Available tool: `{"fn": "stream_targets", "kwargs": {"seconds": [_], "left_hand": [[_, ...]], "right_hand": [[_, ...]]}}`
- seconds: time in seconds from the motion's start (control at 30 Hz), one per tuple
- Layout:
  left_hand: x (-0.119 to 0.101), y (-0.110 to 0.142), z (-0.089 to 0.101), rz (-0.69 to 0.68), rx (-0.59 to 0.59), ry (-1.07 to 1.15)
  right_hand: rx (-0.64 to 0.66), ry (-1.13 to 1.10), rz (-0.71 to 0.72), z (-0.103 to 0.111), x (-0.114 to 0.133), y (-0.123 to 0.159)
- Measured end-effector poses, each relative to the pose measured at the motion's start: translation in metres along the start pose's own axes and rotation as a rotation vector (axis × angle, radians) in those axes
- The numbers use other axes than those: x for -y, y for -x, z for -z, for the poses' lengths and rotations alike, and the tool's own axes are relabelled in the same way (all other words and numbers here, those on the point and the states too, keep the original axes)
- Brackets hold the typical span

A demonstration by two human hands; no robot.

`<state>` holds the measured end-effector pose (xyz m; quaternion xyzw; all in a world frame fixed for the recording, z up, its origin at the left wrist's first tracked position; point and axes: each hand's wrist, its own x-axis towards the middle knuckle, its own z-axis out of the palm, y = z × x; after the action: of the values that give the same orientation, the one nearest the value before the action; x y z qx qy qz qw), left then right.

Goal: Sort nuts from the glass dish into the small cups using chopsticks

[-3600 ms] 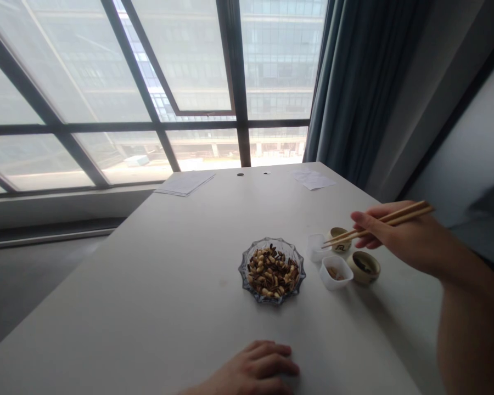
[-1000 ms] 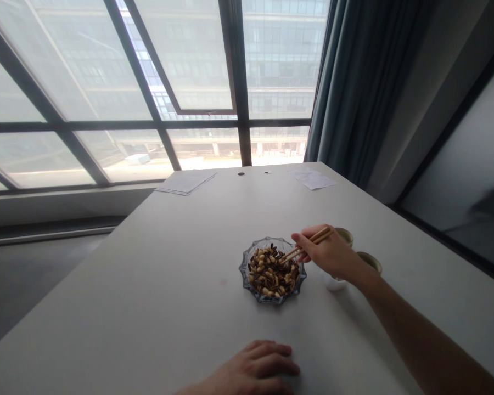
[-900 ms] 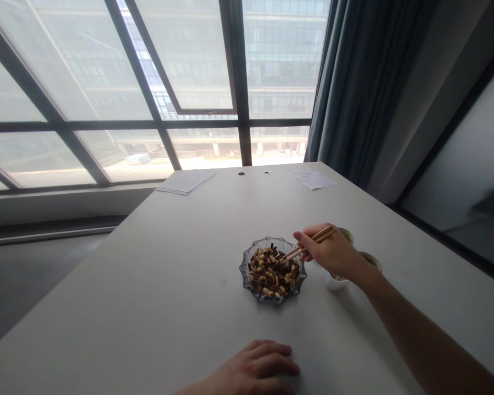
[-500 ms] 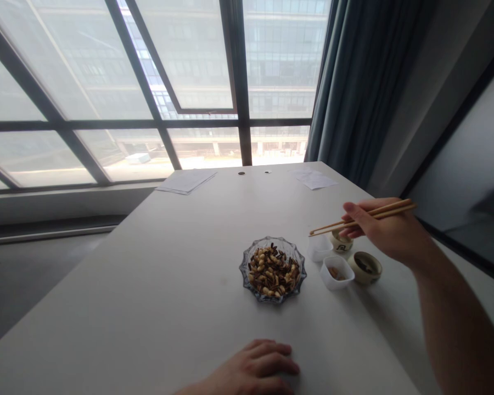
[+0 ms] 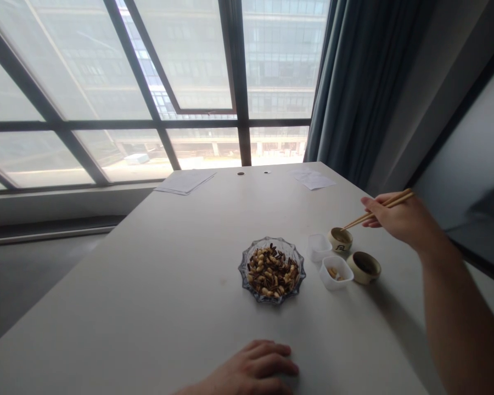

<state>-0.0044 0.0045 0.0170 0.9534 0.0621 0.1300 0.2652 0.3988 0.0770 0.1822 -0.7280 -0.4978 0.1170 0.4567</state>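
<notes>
- Right of centre in the frame, I see wooden chopsticks (image 5: pixel 356 221) slanting down leftward, tips at the mouth of a small cream cup (image 5: pixel 348 247); whether they touch its contents I cannot tell.
- Along the right side, I have the right hand's (image 5: pixel 399 218) grip closed around the chopsticks.
- Just below sits a second cream cup (image 5: pixel 359 275); left of the pair stand an upper clear container (image 5: pixel 319 252) and a lower clear container (image 5: pixel 331 283) holding pale pieces (image 5: pixel 333 272).
- Mid-frame, my feed shows a scalloped glass bowl (image 5: pixel 271 300) heaped with peanuts and dark seeds (image 5: pixel 271 270).
- Bottom centre, the left hand (image 5: pixel 257 366) rests on the white surface (image 5: pixel 168 285), its grip slack, fingers slightly spread.
- Toward the top, papers (image 5: pixel 186 182) lie before a window (image 5: pixel 197 55).
</notes>
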Motion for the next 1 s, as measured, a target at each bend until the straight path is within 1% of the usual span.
{"fn": "stream_targets", "kwargs": {"seconds": [0.17,0.3,0.4,0.5,0.57,0.63,0.83,1.0], "left_hand": [[-0.004,-0.001,0.004,0.011,0.006,0.002],[-0.004,-0.001,0.006,0.0,-0.001,-0.016],[-0.004,-0.001,0.005,0.001,0.001,-0.024],[-0.004,-0.001,0.005,0.006,0.002,-0.018],[-0.004,-0.002,0.005,0.009,0.004,-0.007],[-0.004,-0.002,0.005,0.01,0.004,0.002],[-0.001,0.0,0.0,0.0,-0.001,0.005],[-0.002,0.0,0.001,-0.001,-0.008,0.007]], "right_hand": [[-0.004,-0.085,0.06,-0.002,0.003,0.005],[0.039,-0.105,0.152,-0.009,0.016,0.018],[0.153,-0.137,0.204,-0.018,0.031,0.035],[0.316,-0.187,0.227,-0.031,0.046,0.052],[0.42,-0.213,0.245,-0.041,0.053,0.062],[0.486,-0.196,0.255,-0.052,0.056,0.069],[0.583,-0.132,0.304,-0.083,0.056,0.08],[0.609,-0.128,0.294,-0.093,0.055,0.083]]}}
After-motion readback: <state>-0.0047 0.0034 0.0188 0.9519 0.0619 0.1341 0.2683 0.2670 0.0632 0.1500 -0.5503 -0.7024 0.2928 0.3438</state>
